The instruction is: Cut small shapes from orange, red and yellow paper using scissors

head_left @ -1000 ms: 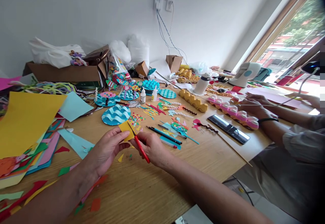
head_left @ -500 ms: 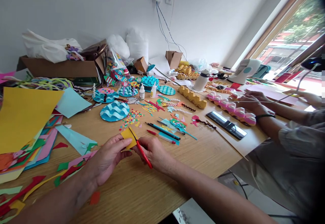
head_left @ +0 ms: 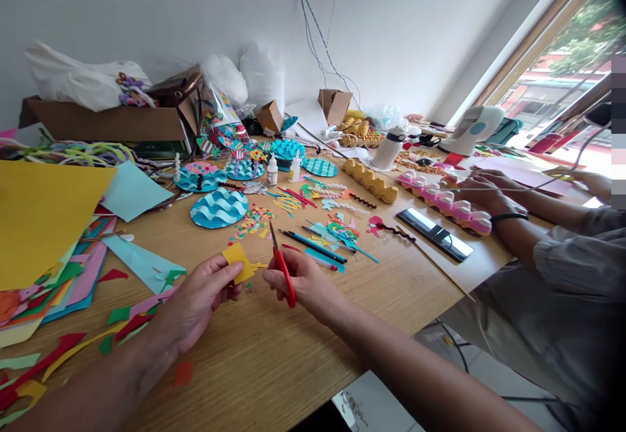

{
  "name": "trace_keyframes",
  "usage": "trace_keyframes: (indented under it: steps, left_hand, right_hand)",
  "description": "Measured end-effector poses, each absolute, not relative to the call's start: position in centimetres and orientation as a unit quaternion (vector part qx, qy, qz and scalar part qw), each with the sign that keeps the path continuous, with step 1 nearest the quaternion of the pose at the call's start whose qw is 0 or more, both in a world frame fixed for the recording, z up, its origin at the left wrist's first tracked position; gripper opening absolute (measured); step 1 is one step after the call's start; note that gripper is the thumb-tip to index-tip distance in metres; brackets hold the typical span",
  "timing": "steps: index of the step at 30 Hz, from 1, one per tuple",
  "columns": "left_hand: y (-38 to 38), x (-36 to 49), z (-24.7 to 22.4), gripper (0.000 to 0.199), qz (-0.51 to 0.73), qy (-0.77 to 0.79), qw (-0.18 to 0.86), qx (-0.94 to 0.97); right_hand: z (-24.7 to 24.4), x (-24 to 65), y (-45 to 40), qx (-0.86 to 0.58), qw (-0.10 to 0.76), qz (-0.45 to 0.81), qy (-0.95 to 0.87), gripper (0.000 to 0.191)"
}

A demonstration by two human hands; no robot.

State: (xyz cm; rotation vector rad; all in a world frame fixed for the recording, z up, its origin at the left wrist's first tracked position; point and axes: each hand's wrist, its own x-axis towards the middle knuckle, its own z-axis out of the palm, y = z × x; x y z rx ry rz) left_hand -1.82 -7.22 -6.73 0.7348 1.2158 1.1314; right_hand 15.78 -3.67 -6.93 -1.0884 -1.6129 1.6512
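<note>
My left hand [head_left: 208, 295] pinches a small yellow paper piece [head_left: 238, 263] between thumb and fingers. Red-handled scissors [head_left: 285, 275] are in my right hand [head_left: 308, 285], their blades pointing up and away, apart from the paper. A thin yellow strip [head_left: 259, 265] shows between the paper and my right hand. Just beyond lie small confetti-like paper dots [head_left: 254, 222], a blue wavy paper disc [head_left: 219, 208] and some dark pens [head_left: 313, 246].
Coloured paper sheets [head_left: 49, 223] and scraps cover the left side. Two white glue bottles [head_left: 272, 171], a yellow egg-carton strip [head_left: 370, 181], a pink one [head_left: 445, 203] and a phone [head_left: 434, 234] stand or lie further back. Another person's hands [head_left: 489, 190] are at the right.
The scissors have come off the yellow paper and now point upward. My left hand has moved slightly left with the paper, and a thin yellow strip now shows between the hands.
</note>
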Motion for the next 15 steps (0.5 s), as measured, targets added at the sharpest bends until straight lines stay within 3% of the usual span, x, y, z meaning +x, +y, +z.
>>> trace_keyframes:
  steps: [6, 15]
  left_hand:
    - [-6.4, -1.5, -6.2, 0.018, 0.481, 0.537, 0.558, 0.411]
    - [-6.3, -1.1, -5.6, 0.018, 0.471, 0.525, 0.542, 0.457]
  right_hand:
    - [-6.0, 14.0, -3.0, -0.356, 0.351, 0.686, -0.528, 0.037]
    - [-5.2, 13.4, -2.2, -0.364, 0.383, 0.662, -0.532, 0.033]
